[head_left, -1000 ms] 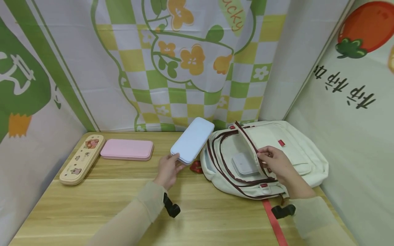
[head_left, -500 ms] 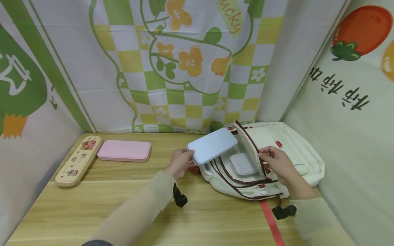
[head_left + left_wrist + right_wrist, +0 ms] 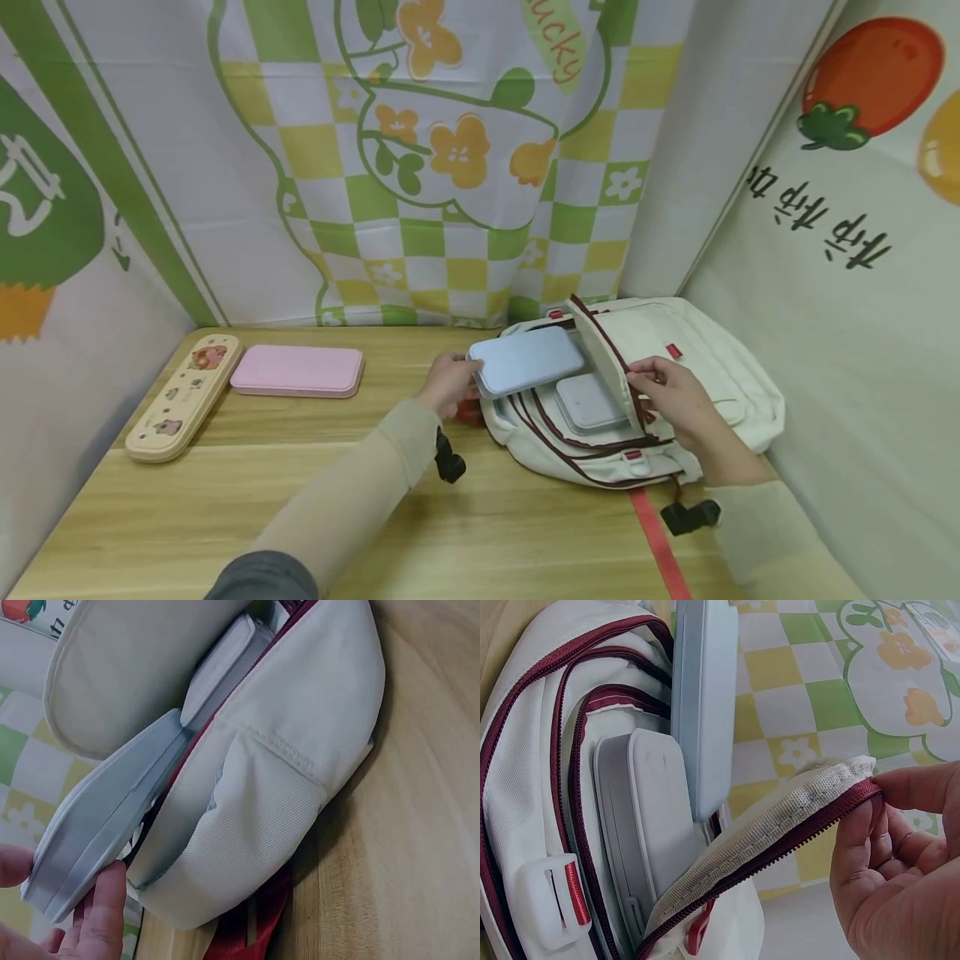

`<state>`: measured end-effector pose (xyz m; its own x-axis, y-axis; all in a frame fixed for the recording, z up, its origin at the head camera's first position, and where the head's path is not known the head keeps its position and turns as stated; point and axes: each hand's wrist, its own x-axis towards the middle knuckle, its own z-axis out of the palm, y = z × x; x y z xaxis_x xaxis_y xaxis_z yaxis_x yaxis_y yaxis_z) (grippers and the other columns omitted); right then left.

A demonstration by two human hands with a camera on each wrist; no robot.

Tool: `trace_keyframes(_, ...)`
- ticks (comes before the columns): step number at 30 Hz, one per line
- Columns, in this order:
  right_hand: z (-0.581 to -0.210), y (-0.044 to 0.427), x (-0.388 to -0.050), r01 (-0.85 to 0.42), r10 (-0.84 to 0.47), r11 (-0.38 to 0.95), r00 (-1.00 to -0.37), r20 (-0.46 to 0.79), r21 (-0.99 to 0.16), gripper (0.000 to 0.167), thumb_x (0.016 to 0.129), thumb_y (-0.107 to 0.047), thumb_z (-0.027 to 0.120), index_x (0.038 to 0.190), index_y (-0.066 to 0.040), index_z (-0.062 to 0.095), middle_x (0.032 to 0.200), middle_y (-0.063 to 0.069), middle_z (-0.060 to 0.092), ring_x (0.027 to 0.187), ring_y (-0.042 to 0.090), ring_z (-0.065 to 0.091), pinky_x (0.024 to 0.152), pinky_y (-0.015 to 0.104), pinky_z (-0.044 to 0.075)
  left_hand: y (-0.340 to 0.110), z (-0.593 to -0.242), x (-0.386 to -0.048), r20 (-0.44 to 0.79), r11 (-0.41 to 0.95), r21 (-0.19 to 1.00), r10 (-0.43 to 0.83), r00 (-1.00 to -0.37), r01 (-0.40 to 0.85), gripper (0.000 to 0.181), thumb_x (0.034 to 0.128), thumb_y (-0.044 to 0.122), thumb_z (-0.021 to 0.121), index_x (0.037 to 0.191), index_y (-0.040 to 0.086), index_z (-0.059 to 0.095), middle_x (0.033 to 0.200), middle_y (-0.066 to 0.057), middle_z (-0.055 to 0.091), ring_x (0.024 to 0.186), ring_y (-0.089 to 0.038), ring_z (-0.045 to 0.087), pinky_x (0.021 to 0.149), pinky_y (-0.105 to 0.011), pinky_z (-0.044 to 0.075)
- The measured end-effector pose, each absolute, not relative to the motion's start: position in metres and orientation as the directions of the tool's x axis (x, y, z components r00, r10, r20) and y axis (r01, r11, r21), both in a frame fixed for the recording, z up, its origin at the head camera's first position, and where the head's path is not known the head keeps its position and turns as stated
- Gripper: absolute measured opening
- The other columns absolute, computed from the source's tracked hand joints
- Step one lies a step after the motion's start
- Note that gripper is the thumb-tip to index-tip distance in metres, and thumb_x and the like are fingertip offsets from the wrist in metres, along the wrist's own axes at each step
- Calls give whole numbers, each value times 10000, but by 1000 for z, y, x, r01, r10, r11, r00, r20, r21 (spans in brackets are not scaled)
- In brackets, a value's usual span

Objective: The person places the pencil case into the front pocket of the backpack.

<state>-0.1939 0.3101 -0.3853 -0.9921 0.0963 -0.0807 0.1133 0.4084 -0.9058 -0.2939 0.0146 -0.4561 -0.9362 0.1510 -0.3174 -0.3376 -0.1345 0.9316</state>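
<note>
A pale blue pencil case (image 3: pixel 528 360) is pinched at its near left end by my left hand (image 3: pixel 448 383), thumb on top and fingers beneath. Its far end hangs over the opened pocket of a cream backpack (image 3: pixel 705 367) lying on the table. My right hand (image 3: pixel 671 396) pinches the zippered edge of the pocket flap (image 3: pixel 600 342) and holds it raised. Inside the pocket sits a white box-like case (image 3: pixel 590 402), also plain in the right wrist view, partly covered by the flap. In the left wrist view the blue case (image 3: pixel 105 817) slants across the pocket's edge.
At the left of the wooden table (image 3: pixel 315 517) lie a pink pencil case (image 3: pixel 297 370) and a cream case with cartoon prints (image 3: pixel 185 397). A red strap (image 3: pixel 658 542) runs from the backpack toward the front edge. Patterned cloth (image 3: pixel 450 208) hangs behind.
My left hand has moved right with the blue pencil case, which turned from slanting upward to lying more crosswise over the pocket. My right hand keeps holding the flap.
</note>
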Motion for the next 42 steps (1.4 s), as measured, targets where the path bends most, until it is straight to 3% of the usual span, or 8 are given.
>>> trace_keyframes(14,-386,312,-190,117,111,418,-991,-76,-901,233,1067,-49,536,1200,143,548,913,11,578,763,92,535,627,255,503,47,-451,-302,-337,-47,936,152,-929,-348,460,1027,58,609,1418,-100,427,1263,-274,576,946,-309,679,836,-402,609)
trace_keyframes(19,-388,312,-190,119,105,405,-991,-83,-907,234,1066,-48,541,1203,142,548,913,-2,585,753,89,539,614,245,497,57,-456,-304,-324,-33,943,152,-934,-332,450,1015,46,617,1398,-110,439,1227,-268,571,928,-309,657,770,-385,616)
trace_keyframes(27,-387,308,-189,123,101,423,-991,-88,-898,240,1066,-69,547,1209,124,552,920,21,587,730,128,539,568,289,478,73,-455,-308,-300,2,953,177,-937,-304,452,1024,53,608,1415,-108,446,1346,-290,528,1097,-382,647,798,-399,620)
trace_keyframes(36,-387,303,-189,142,109,420,-988,-105,-896,243,1063,-75,547,1224,108,554,938,57,585,697,150,532,530,281,444,85,-452,-309,-291,17,956,150,-945,-292,261,1004,38,629,1209,-77,516,1160,-225,573,757,-262,661,755,-416,627)
trace_keyframes(42,-387,301,-190,121,96,406,-991,-89,-906,242,1063,-54,545,1227,124,551,938,58,584,699,135,514,534,270,439,92,-453,-309,-272,-12,961,114,-955,-276,358,988,45,660,1274,-117,519,1193,-266,585,851,-307,703,807,-438,624)
